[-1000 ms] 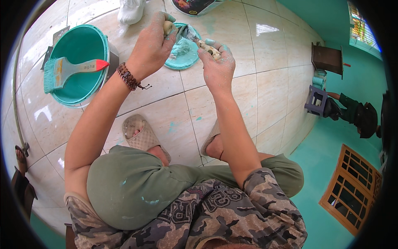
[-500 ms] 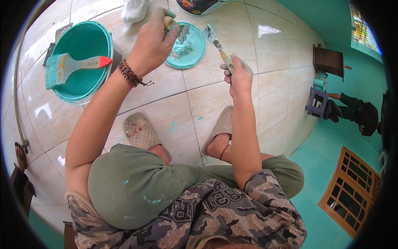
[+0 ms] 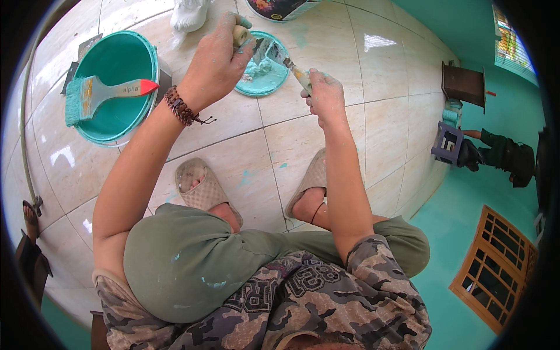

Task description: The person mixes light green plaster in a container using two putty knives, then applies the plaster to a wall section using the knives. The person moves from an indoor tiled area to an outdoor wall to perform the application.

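My left hand (image 3: pixel 217 61), a bead bracelet at its wrist, grips a pale wooden handle (image 3: pixel 240 35) above a round lid (image 3: pixel 262 67) smeared with teal paint. My right hand (image 3: pixel 324 96) holds a small scraper (image 3: pixel 287 63) by its handle, with the blade meeting the tool in my left hand over the lid. Both hands are flecked with teal paint. What lies at the far end of the left hand's tool is hidden by my fingers and the blade.
A teal paint bucket (image 3: pixel 93 125) stands at the left with a wide brush (image 3: pixel 105 93) laid across it. A white cloth (image 3: pixel 189 14) and a paint can (image 3: pixel 280 7) lie at the top. My sandalled feet rest on the tiled floor (image 3: pixel 373 87). A person crouches at right (image 3: pixel 501 154) by a small stool (image 3: pixel 446 143).
My right hand drew away to the right with the scraper, then came back left and up, so the blade again meets the tool in my left hand.
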`<state>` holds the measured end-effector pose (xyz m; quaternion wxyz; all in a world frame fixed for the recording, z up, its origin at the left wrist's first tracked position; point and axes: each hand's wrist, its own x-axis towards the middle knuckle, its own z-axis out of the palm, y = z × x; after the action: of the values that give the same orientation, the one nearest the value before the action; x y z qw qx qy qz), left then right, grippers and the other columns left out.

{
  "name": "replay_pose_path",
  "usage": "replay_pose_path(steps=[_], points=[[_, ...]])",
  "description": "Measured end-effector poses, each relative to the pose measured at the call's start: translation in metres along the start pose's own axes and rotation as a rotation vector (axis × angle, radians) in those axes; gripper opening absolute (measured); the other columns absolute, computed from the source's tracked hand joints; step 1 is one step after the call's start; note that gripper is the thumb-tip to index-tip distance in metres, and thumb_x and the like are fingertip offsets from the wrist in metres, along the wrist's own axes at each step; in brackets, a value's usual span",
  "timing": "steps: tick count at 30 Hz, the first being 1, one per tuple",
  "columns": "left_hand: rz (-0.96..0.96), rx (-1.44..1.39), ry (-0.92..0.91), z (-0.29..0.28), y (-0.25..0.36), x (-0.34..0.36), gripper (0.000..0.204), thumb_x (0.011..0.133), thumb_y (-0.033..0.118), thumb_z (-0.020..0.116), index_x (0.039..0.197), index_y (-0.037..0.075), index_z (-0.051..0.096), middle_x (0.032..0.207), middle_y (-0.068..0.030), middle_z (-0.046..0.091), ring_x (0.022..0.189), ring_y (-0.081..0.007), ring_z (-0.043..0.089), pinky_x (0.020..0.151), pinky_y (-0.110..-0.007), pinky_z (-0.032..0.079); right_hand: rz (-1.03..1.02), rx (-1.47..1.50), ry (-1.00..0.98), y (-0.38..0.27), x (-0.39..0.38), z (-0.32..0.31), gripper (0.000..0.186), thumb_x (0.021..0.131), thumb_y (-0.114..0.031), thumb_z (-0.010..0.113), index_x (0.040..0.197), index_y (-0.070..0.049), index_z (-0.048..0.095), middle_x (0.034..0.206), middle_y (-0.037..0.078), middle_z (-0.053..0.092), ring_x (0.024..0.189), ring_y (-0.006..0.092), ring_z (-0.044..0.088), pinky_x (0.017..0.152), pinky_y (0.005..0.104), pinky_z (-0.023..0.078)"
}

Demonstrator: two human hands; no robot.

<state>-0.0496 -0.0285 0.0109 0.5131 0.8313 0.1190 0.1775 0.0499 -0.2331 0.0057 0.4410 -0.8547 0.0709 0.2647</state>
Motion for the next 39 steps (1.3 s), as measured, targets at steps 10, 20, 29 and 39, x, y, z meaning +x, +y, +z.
replay_pose_path(steps=[10, 20, 29, 39], points=[[0.155, 0.09, -0.211, -0.013, 0.014, -0.018, 0.023, 0.089, 0.001, 0.055, 0.111, 0.0, 0.049, 0.107, -0.0207, 0.062, 0.094, -0.0362, 0.062, 0.079, -0.038, 0.05, -0.187, -0.165, 0.191, -0.018, -0.018, -0.045, 0.033, 0.086, -0.031, 0.066, 0.099, -0.001, 0.067, 0.071, 0.002, 0.057, 0.054, 0.0056, 0.043, 0.046, 0.0212, 0.035], [0.424, 0.378, -0.366, 0.026, -0.003, -0.071, 0.033, 0.075, -0.006, 0.055, 0.108, 0.002, 0.053, 0.137, -0.0218, 0.042, 0.127, -0.0417, 0.043, 0.086, -0.041, 0.053, -0.457, -0.423, 0.15, -0.031, -0.045, -0.021, 0.032, 0.084, -0.031, 0.065, 0.094, 0.0, 0.067, 0.079, 0.018, 0.066, 0.07, 0.0315, 0.063, 0.066, 0.0389, 0.05], [0.521, 0.357, -0.341, 0.043, -0.016, -0.075, 0.03, 0.076, 0.0, 0.057, 0.106, 0.003, 0.053, 0.134, -0.0231, 0.043, 0.125, -0.0445, 0.044, 0.084, -0.041, 0.054, -0.624, -0.636, 0.111, -0.029, -0.03, -0.003, 0.03, 0.084, -0.03, 0.062, 0.088, -0.001, 0.066, 0.08, 0.021, 0.065, 0.074, 0.0389, 0.063, 0.066, 0.044, 0.051], [0.49, 0.313, -0.309, 0.042, -0.014, -0.081, 0.032, 0.073, -0.002, 0.058, 0.105, 0.003, 0.054, 0.134, -0.022, 0.043, 0.124, -0.0436, 0.045, 0.085, -0.042, 0.053, -0.555, -0.66, 0.097, -0.046, -0.017, 0.002, 0.033, 0.083, -0.033, 0.061, 0.091, -0.001, 0.068, 0.083, 0.022, 0.067, 0.079, 0.0379, 0.065, 0.072, 0.0428, 0.051]])
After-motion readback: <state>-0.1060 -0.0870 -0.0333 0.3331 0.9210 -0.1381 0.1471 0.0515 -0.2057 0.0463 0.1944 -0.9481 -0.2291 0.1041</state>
